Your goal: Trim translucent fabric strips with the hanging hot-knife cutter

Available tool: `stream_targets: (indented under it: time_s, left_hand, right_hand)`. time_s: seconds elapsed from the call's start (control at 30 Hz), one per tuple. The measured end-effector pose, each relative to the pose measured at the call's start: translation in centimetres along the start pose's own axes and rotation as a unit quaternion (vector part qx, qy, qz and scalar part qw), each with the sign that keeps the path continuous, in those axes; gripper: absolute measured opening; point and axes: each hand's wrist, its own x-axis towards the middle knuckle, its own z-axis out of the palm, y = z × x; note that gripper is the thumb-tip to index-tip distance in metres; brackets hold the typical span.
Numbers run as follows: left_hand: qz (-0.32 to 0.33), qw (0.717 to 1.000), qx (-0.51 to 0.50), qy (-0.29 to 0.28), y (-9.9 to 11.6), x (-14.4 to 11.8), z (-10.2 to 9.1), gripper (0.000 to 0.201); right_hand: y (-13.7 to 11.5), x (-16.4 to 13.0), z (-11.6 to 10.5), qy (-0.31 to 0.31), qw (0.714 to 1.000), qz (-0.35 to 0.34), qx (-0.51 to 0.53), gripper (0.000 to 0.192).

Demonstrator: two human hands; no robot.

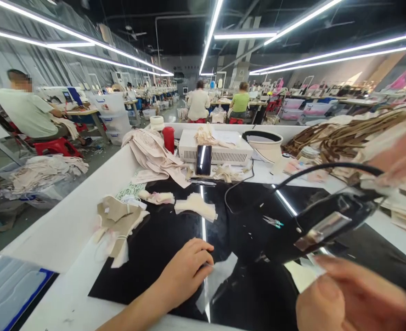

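My left hand [185, 271] rests on the black mat [161, 239], its curled fingertips pinching the edge of a thin white fabric piece [217, 278] that lies flat there. My right hand [354, 299] is blurred at the lower right, close to the camera. Its fingertips are right under a black corded tool [327, 225] that hangs tilted above the mat, and beside another white piece [304, 273]. Blur hides whether this hand grips the tool.
Small snips [273, 222] lie mid-mat. Fabric stacks [196, 205] and tied bundles [118, 220] sit to the left. A phone [203, 159] leans on a white box [217, 149], with a red cup [168, 139] beside it. Brown strips [341, 135] are piled at right. Other workers sit at distant tables.
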Motion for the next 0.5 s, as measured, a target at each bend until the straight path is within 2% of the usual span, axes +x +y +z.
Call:
stream_targets:
  time_s: [0.07, 0.17, 0.27, 0.37, 0.43, 0.5]
  left_hand:
    - [-0.003, 0.999, -0.038, 0.002, 0.0, 0.1, 0.0, 0.014]
    - [-0.049, 0.995, -0.083, -0.009, 0.4, 0.3, -0.6, 0.016]
    - [-0.108, 0.986, -0.124, -0.001, 0.9, 0.6, -1.8, 0.010]
    - [-0.126, 0.970, -0.206, 0.024, 0.6, 1.2, -3.0, 0.006]
    - [-0.130, 0.960, -0.246, 0.040, -0.1, 1.9, -3.7, 0.007]
    - [-0.141, 0.957, -0.248, 0.058, -1.0, 2.9, -4.2, 0.017]
  right_hand:
    - [0.3, -0.1, 1.2, -0.032, 0.999, -0.008, -0.032, 0.037]
    - [1.3, -0.6, 2.5, -0.089, 0.993, -0.009, -0.078, 0.032]
    - [2.8, -1.3, 2.8, -0.189, 0.976, 0.001, -0.107, 0.024]
    - [3.6, -1.2, 2.7, -0.270, 0.955, 0.027, -0.122, 0.021]
    - [3.7, -0.6, 3.1, -0.283, 0.951, 0.034, -0.120, 0.026]
    - [3.9, 0.4, 3.8, -0.261, 0.957, 0.019, -0.127, 0.027]
